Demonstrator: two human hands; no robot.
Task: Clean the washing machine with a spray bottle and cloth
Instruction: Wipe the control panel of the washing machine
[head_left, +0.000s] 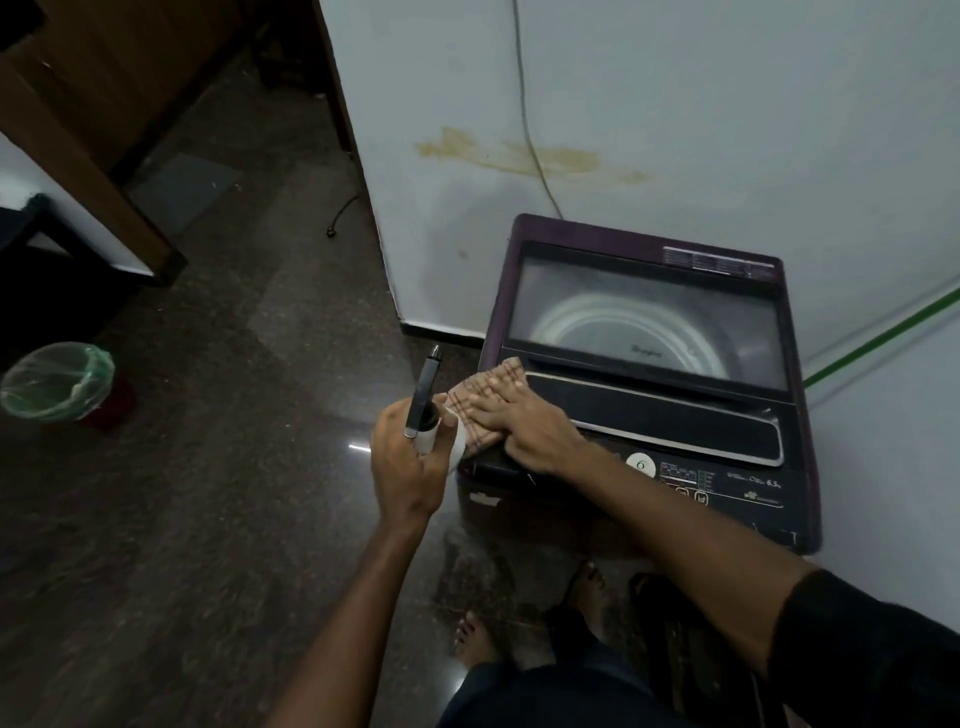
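Pressing flat on the cloth (485, 402), the right hand (524, 426) has its fingers spread over the checked fabric at the front-left corner of the washing machine (649, 374), palm down rather than clenched round it. That cloth lies across the left end of the control panel, its far edge reaching up to the lid's handle strip, a little of it hanging off the machine's left edge. Over on the other side, the left hand (410, 462) is wrapped round the spray bottle (423, 410), holding it upright just off the machine's left edge, dark nozzle pointing up and away, white body tucked inside the fingers. Bottle and cloth sit right beside each other, almost touching. The glass lid is down, the pale drum ring showing through it. A round white dial (639, 463) sits on the panel just right of the wiping hand. Well off to the left on the dark floor stands a bin with a green liner (60, 382).
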